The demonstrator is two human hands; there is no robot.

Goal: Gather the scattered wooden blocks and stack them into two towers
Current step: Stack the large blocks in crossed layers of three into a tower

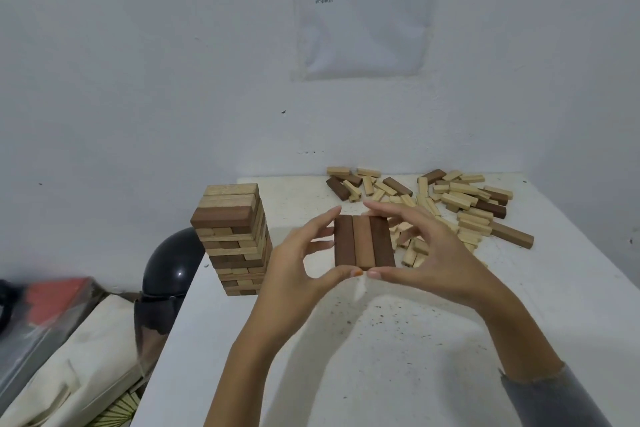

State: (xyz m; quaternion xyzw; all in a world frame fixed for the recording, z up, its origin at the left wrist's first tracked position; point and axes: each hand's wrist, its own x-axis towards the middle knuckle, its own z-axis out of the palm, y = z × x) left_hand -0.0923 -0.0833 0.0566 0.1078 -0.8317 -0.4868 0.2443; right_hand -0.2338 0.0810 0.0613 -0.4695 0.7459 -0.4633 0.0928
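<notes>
**A:** Your left hand (304,253) and right hand (429,253) pinch the same three brown blocks (363,241), side by side as one flat row. It looks raised off the table (381,340), not resting on it. Thumbs (379,274) press the near ends and fingertips (334,211) press the far ends.

**B:** That is the weak point. Only end pressure holds the row together, and nothing supports it from below. If you ease one hand, the middle block, the paler one, is likely to slide out and drop under your grip.

**A:** Watch your left side too. The finished tower (232,239) stands just left of your left hand, close to the table's edge. If your left wrist or elbow swings out, it could knock the tower over the side.

**B:** Beyond your grip and to its right, the loose blocks (460,204) lie in a heap, some right behind your right fingers. If you set the row down there, it lands on strays and sits tilted, which makes a poor base for the second tower.

**A:** So lower the row onto bare table nearer than your grip. Let both hands go together, not one first.
</notes>
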